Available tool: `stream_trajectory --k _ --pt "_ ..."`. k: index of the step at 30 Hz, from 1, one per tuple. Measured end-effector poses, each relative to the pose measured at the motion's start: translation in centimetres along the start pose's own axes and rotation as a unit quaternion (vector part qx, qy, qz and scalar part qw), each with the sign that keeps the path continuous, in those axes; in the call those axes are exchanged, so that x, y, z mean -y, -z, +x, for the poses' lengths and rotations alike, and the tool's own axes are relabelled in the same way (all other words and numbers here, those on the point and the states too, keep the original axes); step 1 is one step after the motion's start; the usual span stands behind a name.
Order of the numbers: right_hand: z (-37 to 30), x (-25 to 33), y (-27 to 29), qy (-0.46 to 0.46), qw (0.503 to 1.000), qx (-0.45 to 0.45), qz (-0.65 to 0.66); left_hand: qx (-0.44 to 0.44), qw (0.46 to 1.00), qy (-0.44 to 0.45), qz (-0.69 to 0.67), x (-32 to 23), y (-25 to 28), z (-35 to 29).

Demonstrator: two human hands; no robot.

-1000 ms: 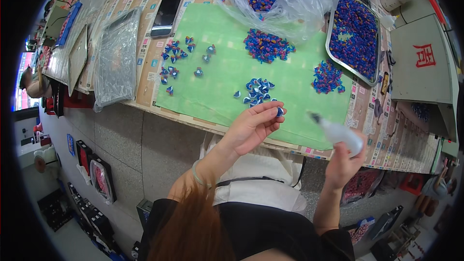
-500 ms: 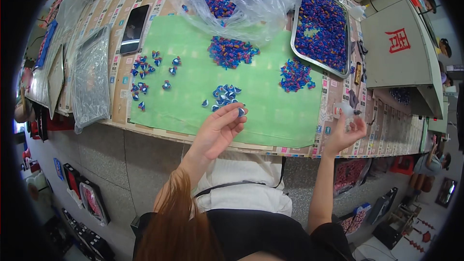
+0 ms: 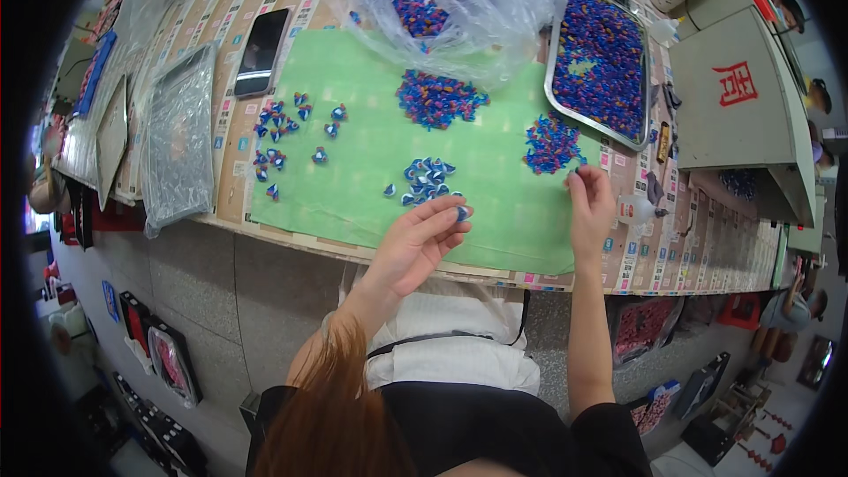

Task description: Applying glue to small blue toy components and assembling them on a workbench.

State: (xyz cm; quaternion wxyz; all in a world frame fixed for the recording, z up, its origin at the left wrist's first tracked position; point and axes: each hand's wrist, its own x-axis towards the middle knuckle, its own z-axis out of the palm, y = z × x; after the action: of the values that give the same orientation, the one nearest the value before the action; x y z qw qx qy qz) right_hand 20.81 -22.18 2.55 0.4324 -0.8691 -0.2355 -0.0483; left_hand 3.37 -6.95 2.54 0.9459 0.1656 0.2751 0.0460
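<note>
The blue piece (image 3: 462, 213) sat pinched in the left hand (image 3: 419, 246) over the green sheet (image 3: 503, 238); I saw the right hand (image 3: 594, 201) curled near the blue-and-red heap (image 3: 551, 144) but couldn't tell whether it gripped anything.

The left hand (image 3: 424, 238) held a small piece (image 3: 462, 213) over the near part of the mat (image 3: 371, 203). Just beyond its fingers lay a cluster (image 3: 428, 181); farther ahead were a large heap (image 3: 440, 99) and, behind that, a plastic bag (image 3: 495, 35). Well to its left lay scattered pieces (image 3: 278, 128), with a phone (image 3: 262, 51) behind them. Beyond the right hand (image 3: 594, 212), at the mat's right side, lay a smaller heap (image 3: 553, 143), then a filled tray (image 3: 592, 123). Just right of that hand lay a bottle (image 3: 634, 209) on the table (image 3: 671, 256).
</note>
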Motion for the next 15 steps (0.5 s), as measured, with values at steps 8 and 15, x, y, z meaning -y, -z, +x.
stream_trajectory --k 8,15 --pt "-4.9 6.6 0.3 -0.208 0.863 0.270 0.373 0.002 0.997 0.007 0.071 0.3 -1.6 -0.2" --pt "-4.8 6.5 -0.2 -0.121 0.906 0.301 0.273 0.010 0.995 -0.014 0.098 0.2 -1.3 -0.6"
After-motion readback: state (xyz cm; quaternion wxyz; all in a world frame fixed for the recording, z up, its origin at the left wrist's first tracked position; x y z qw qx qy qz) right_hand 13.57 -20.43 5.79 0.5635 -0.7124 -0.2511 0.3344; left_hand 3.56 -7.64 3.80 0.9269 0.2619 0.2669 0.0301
